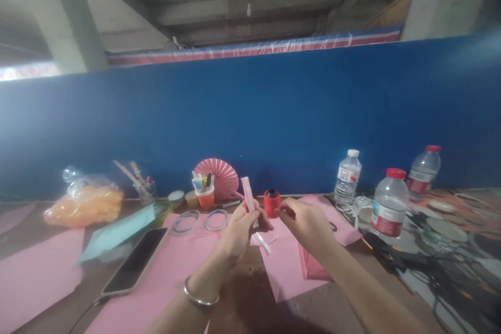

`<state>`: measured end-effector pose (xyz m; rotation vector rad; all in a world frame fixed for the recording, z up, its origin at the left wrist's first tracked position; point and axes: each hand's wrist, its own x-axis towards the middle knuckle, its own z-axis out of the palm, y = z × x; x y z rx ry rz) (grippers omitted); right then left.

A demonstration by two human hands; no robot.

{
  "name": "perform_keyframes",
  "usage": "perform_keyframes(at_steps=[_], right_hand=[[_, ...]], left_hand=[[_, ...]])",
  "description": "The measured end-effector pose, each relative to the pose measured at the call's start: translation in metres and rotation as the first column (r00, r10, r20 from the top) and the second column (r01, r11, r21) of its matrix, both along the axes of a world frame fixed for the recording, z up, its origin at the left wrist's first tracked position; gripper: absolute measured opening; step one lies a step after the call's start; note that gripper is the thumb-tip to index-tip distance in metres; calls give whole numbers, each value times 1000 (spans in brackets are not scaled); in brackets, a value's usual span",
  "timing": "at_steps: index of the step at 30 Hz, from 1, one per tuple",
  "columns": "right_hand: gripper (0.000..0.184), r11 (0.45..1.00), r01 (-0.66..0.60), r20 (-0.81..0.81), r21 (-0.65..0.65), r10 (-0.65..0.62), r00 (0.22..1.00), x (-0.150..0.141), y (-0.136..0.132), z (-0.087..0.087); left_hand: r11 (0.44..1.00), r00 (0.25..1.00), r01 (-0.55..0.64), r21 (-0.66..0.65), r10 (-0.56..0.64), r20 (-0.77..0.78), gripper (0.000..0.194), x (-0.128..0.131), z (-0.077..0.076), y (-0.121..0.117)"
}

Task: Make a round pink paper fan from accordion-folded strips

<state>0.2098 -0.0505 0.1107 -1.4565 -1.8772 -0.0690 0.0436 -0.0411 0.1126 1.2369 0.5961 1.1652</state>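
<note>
My left hand (pixel 239 227) is closed around a narrow folded pink paper strip (pixel 248 193) that stands upright above the table. My right hand (pixel 305 222) is just to its right, fingers pinched together near the strip; whatever it pinches is too small to make out. Below both hands lie small white and pink paper scraps (pixel 261 240) and pink paper sheets (pixel 287 263). A folded pleated pink piece (pixel 311 266) lies under my right wrist. A red spool (pixel 271 201) stands just behind my hands.
Against the blue wall stand a pink paper fan (pixel 221 175), an orange cup of pens (pixel 205 193), two tape rings (pixel 200 220) and three water bottles (pixel 387 202). A phone (pixel 135 262), a teal paper and a bag of orange items (pixel 84 201) lie left. Cables clutter the right.
</note>
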Motion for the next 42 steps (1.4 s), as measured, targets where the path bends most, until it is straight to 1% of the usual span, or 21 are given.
perform_keyframes(at_steps=[1, 3, 4, 6, 8, 9, 12, 14, 17, 19, 21, 24, 25, 27, 29, 30, 31, 32, 34, 38, 42], right_hand=[[26, 1000, 6, 36, 4, -6, 999, -1, 0, -1], [23, 999, 26, 124, 22, -29, 992, -4, -1, -3], [22, 999, 39, 171, 35, -44, 984, -5, -1, -5], [17, 997, 51, 253, 63, -66, 965, -10, -2, -7], [13, 996, 45, 305, 70, -65, 950, -14, -3, -9], [12, 997, 43, 321, 70, -63, 945, -16, -4, -10], [13, 998, 37, 333, 58, -55, 941, -19, -6, -10], [15, 999, 23, 318, 38, -34, 948, -18, -7, -9], [17, 1000, 18, 262, -3, -17, 965, -13, -5, -9], [17, 999, 27, 211, -28, -21, 977, -10, -3, -9], [17, 998, 36, 165, -45, -28, 986, -7, -1, -9], [16, 997, 45, 93, -55, -40, 995, -6, 1, -8], [15, 998, 20, 55, -63, -17, 998, -6, 2, -7], [12, 989, -102, -62, -107, 96, 993, -9, 2, -5], [13, 946, -283, -228, -158, 244, 943, -13, 1, -3], [14, 919, -355, -308, -171, 293, 905, -15, 1, -3], [15, 898, -402, -372, -178, 316, 873, -17, 1, -2], [15, 887, -423, -414, -183, 321, 852, -18, 1, -2], [14, 888, -418, -448, -191, 300, 842, -20, 1, -3], [14, 897, -395, -460, -198, 271, 845, -19, 2, -4], [13, 878, -422, -463, -227, 284, 839, -18, 3, -4]], left_hand=[[999, 1000, -28, 17, 28, -2, 3, 1, -1, 0], [990, 989, -115, 84, 122, -81, 5, 1, -2, -1], [977, 972, -167, 131, 186, -146, 8, 1, -2, 0], [943, 909, -242, 231, 303, -287, 16, 1, -3, 0], [916, 854, -254, 311, 363, -371, 19, 1, -3, -1], [909, 845, -239, 342, 368, -388, 17, 2, -2, -2], [896, 846, -182, 406, 353, -400, 11, 4, -1, -3], [880, 834, -208, 426, 388, -393, 13, 4, -1, -3], [870, 815, -272, 412, 436, -382, 14, 0, -1, 1], [874, 797, -284, 394, 444, -410, 15, -6, -2, 7], [882, 751, -268, 388, 443, -490, 15, -12, -3, 13], [912, 673, -202, 356, 393, -626, 19, -19, -2, 19], [920, 658, -186, 344, 377, -652, 20, -19, -1, 20], [924, 640, -176, 339, 369, -674, 21, -19, 0, 18], [921, 632, -169, 352, 375, -678, 20, -16, 2, 15], [918, 628, -163, 360, 378, -680, 19, -15, 2, 14], [916, 623, -155, 369, 381, -683, 18, -13, 2, 12], [914, 621, -146, 377, 382, -685, 18, -12, 1, 12], [911, 621, -133, 390, 383, -684, 16, -11, -1, 11], [905, 611, -142, 401, 399, -684, 16, -12, -6, 15], [907, 612, -144, 396, 395, -685, 18, -13, -10, 17]])
